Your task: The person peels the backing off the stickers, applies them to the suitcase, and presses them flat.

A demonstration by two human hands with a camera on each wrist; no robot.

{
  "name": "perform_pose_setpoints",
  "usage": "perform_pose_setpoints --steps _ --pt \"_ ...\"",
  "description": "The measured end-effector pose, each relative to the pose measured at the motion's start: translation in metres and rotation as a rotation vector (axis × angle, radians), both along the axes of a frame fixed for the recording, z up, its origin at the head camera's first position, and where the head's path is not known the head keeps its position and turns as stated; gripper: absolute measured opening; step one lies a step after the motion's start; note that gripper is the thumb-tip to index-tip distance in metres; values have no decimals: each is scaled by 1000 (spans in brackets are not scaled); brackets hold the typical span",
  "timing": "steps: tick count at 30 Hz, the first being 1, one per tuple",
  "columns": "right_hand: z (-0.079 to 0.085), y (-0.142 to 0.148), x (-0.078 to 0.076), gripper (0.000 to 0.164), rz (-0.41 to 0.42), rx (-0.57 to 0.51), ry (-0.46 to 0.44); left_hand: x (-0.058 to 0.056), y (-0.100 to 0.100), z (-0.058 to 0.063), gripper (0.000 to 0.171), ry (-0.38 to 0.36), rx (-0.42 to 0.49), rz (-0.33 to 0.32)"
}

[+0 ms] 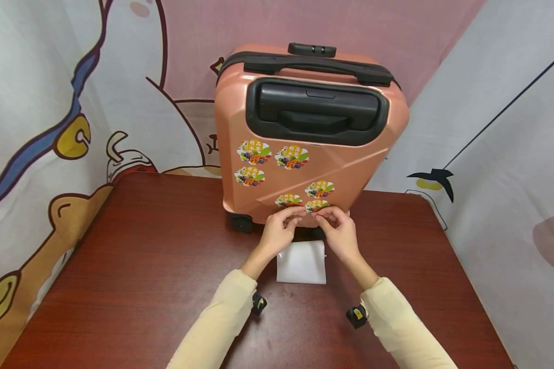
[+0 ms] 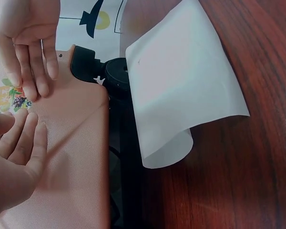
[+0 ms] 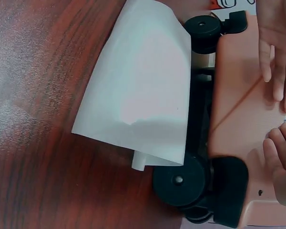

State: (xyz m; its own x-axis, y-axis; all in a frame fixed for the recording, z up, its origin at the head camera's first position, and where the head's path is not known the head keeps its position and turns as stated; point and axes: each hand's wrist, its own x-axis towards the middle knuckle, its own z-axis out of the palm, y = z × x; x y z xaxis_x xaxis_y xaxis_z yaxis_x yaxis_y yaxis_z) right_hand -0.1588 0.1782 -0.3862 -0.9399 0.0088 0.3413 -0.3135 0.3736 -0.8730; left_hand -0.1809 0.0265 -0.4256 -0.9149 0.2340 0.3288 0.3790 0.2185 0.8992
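A pink hard-shell suitcase (image 1: 240, 202) stands upright on the table, with several round fruit stickers (image 1: 292, 157) on its front. Low on that face, both hands meet at one fruit sticker (image 1: 316, 206). The left hand (image 1: 278, 233) pinches its left edge between thumb and index finger. From the other side, the right hand (image 1: 341, 234) pinches the right edge. In the left wrist view the sticker (image 2: 12, 98) lies between the fingertips of both hands, close to the shell. The fingers partly cover it in the right wrist view.
A white backing sheet (image 1: 301, 262) with a curled end lies on the brown table (image 1: 166, 266), in front of the suitcase. Black wheels (image 3: 178, 186) stick out below the case. Behind hangs a printed cloth (image 1: 180, 41).
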Motion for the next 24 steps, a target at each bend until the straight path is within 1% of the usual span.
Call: perform_pose_setpoints --steps 4,6,8,12,14,18,24 --pt "3 0 -2 10 26 -50 8 -1 0 -1 28 0 4 -5" --pt "5 1 -5 10 55 -97 11 -1 -1 -1 28 -1 8 -8" --pt "5 3 -9 11 92 -132 34 -2 -1 0 28 -1 13 -11" --pt "3 6 -16 12 143 -155 68 -2 -1 1 27 -5 15 -11" --pt "0 6 -16 12 136 -150 64 -2 -1 1 27 -9 8 -10" --pt "-4 4 -11 11 87 -127 20 -1 -1 1 27 -11 -6 -7" --pt "-2 3 -2 12 55 -64 -23 -1 -1 1 28 -10 -15 -2"
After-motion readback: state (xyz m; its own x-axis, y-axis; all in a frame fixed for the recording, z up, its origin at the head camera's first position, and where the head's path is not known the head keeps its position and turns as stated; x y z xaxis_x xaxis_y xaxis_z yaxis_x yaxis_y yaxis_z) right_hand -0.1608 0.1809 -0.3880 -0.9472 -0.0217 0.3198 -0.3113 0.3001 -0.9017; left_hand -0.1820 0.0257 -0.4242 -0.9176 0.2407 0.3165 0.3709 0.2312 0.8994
